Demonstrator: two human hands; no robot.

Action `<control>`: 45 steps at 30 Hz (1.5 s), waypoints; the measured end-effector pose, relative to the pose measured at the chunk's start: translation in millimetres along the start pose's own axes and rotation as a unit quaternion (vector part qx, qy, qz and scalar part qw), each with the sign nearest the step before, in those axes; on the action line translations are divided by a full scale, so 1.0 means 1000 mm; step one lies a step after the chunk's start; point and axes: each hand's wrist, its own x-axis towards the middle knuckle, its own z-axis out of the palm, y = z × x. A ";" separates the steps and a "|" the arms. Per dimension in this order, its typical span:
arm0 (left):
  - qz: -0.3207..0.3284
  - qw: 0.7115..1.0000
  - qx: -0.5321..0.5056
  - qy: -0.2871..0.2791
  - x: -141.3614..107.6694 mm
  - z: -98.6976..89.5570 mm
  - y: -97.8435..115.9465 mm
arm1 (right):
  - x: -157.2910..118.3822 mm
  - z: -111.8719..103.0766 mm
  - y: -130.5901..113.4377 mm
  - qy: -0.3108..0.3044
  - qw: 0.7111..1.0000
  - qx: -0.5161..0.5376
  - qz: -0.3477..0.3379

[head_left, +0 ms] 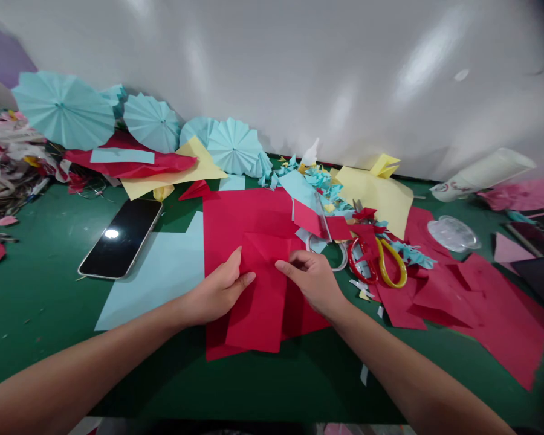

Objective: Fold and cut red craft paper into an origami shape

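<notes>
A: From the head view, how far along does the work look?

B: Partway, I'd judge. The narrow red paper [258, 308] has slanting creases near its top, while its lower part looks plain and flat, so its folding seems unfinished. The larger red sheet [240, 211] beneath it lies spread out, with no fold that I can make out.

A: And what looks complete?

B: The pleated blue rosettes [233, 147], leaning by the wall [272, 72] (quite a row of them).

A: Where does the narrow piece sit against each grip?

B: Between the two, above the tabletop [172, 374]. The left grip [217, 290] is closed on its left edge, thumb over the face. The right grip [312, 279] pinches it near the upper right edge, thumb in front and fingers curled.

A: Is it resting on the larger sheet?

B: It overlaps it; whether they touch, I can't tell.
</notes>
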 end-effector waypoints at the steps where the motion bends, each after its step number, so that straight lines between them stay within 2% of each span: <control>1: -0.002 1.000 -0.006 -0.002 0.000 0.000 0.000 | 0.000 0.000 0.000 -0.010 1.000 0.017 -0.001; 4: 0.007 0.999 -0.027 -0.021 0.000 0.001 0.001 | 0.000 -0.001 -0.001 -0.040 0.998 0.055 0.005; 6: -0.009 0.999 -0.042 -0.018 0.000 0.002 0.002 | -0.001 -0.001 -0.002 -0.052 0.997 0.059 0.010; 9: -0.064 0.996 -0.058 0.016 -0.001 0.004 0.002 | -0.003 0.001 -0.005 -0.069 0.996 0.046 0.018; 12: -0.086 0.995 -0.027 0.052 -0.001 0.005 0.002 | -0.007 0.005 -0.006 -0.074 0.997 0.005 0.008; 17: -0.067 0.991 0.064 0.093 -0.003 0.008 0.004 | -0.014 0.011 -0.007 -0.061 0.997 -0.047 -0.012; 21: -0.038 0.992 0.055 0.105 -0.003 0.009 0.006 | -0.013 0.011 -0.006 -0.041 0.999 0.000 -0.018; 26: -0.049 0.990 0.049 0.124 -0.002 0.008 0.005 | -0.006 0.008 -0.006 0.005 0.998 0.058 0.008; 32: -0.049 0.986 0.068 0.143 -0.001 0.007 0.006 | -0.003 0.008 -0.008 -0.050 0.989 0.122 0.061; 38: -0.046 0.986 0.087 0.136 -0.002 0.007 0.007 | -0.004 0.009 -0.011 -0.019 0.993 0.098 0.064; 45: -0.027 0.989 0.077 0.125 -0.002 0.008 0.004 | -0.007 0.008 -0.007 0.012 0.999 0.043 0.023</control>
